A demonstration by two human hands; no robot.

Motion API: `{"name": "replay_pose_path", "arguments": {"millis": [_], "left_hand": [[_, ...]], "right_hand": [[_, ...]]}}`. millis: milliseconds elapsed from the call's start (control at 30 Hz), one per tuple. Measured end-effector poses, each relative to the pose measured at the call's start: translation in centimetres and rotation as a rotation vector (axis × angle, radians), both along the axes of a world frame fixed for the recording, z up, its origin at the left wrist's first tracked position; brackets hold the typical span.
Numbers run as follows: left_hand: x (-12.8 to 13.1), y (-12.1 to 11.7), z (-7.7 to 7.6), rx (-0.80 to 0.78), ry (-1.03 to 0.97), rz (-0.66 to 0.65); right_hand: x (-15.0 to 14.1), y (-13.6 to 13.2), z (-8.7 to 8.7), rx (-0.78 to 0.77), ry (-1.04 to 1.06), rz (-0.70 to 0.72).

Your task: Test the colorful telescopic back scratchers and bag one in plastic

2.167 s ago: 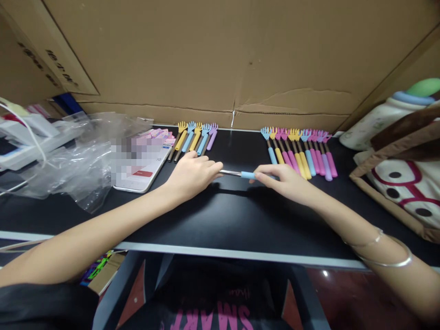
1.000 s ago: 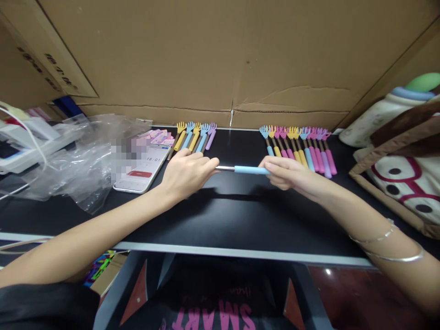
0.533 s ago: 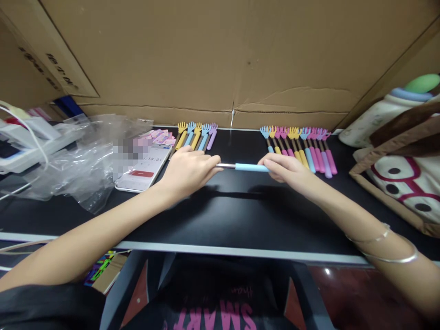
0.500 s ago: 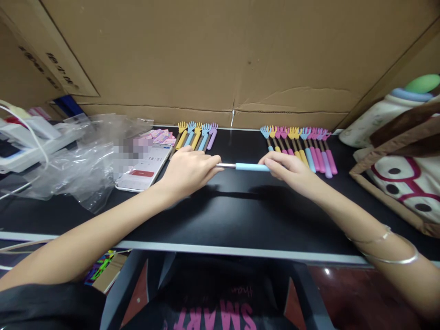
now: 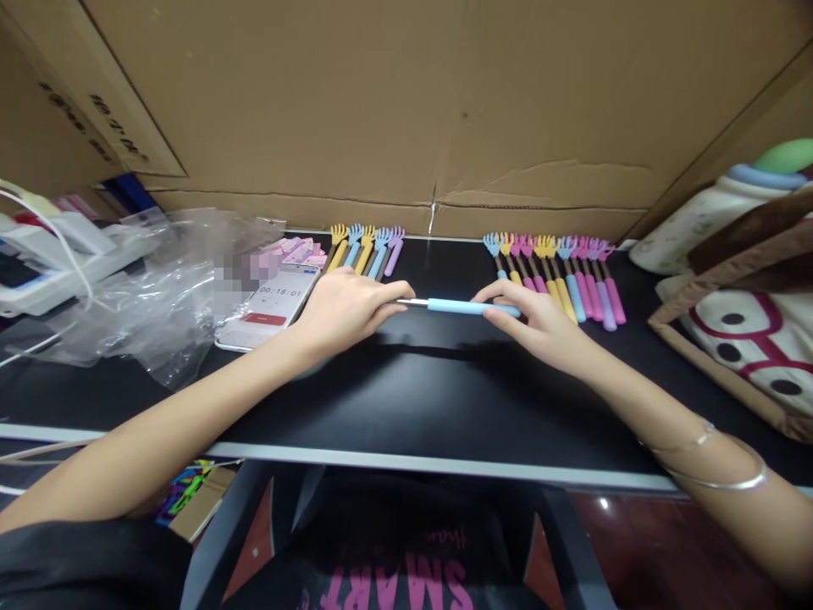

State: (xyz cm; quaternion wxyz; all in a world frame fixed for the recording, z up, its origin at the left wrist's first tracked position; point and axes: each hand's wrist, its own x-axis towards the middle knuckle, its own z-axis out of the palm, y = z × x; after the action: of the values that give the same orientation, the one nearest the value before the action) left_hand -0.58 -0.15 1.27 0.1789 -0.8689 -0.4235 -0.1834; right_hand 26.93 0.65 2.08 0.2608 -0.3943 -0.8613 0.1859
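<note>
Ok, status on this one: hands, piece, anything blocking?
Left hand gripping metal rod; right hand holding blue handle. Handle raised above black desk. Nothing crossing it between the hands; back scratchers lie beyond.

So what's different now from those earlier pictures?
Your right hand has shifted its grip along the blue handle toward its outer end since the first picture, so more blue shows. Your left hand still holds the metal rod. The phone, bag and right-side row of scratchers stayed put.
</note>
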Motion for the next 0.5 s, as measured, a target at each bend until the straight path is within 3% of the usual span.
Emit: {"name": "replay_pose_path", "arguments": {"millis": [500], "left_hand": [[1.00, -0.86, -1.00, 0.230, -0.062, -0.030]], "right_hand": [[0.37, 0.03, -0.30, -0.703, 0.368, 0.107]]}}
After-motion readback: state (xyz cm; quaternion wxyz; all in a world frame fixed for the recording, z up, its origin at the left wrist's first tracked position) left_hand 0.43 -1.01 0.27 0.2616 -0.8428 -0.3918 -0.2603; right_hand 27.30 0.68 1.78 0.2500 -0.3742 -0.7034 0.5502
